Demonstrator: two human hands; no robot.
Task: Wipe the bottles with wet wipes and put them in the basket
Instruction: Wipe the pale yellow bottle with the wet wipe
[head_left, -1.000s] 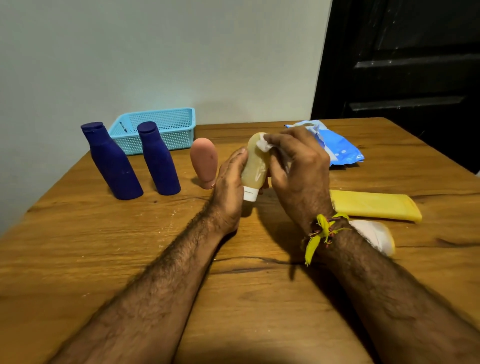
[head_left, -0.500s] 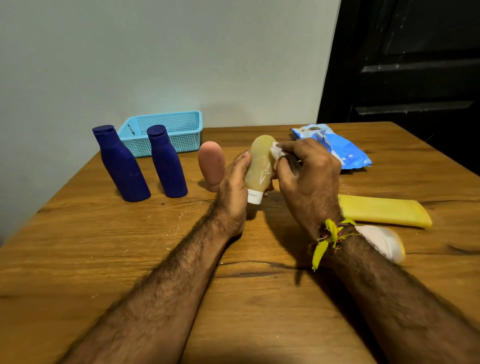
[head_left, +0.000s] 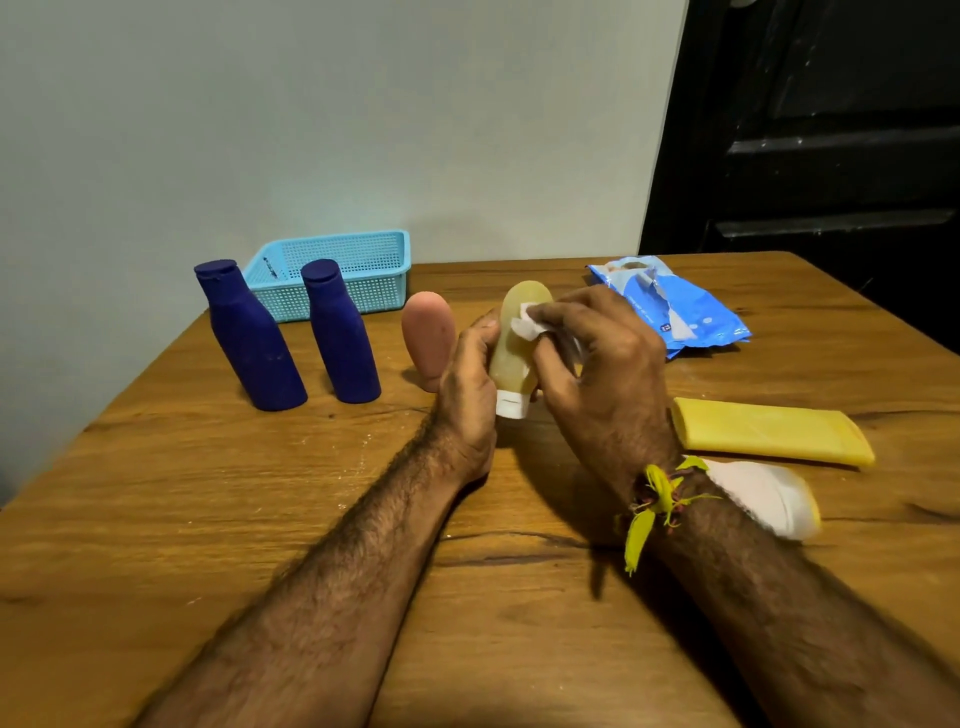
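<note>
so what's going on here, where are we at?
A person is wiping bottles. The left hand holds a yellowish bottle cap-down over the table, while the right hand rubs its upper part with a white wet wipe. Two blue bottles and a pink one stand nearby; a yellow tube lies to the right. No bottle shows in the basket.

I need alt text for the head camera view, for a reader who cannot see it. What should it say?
A left hand holds a translucent yellowish bottle cap-down over a wooden table while the right hand rubs a white wet wipe on it. Two dark blue bottles and a pink bottle stand before a light blue mesh basket.
</note>
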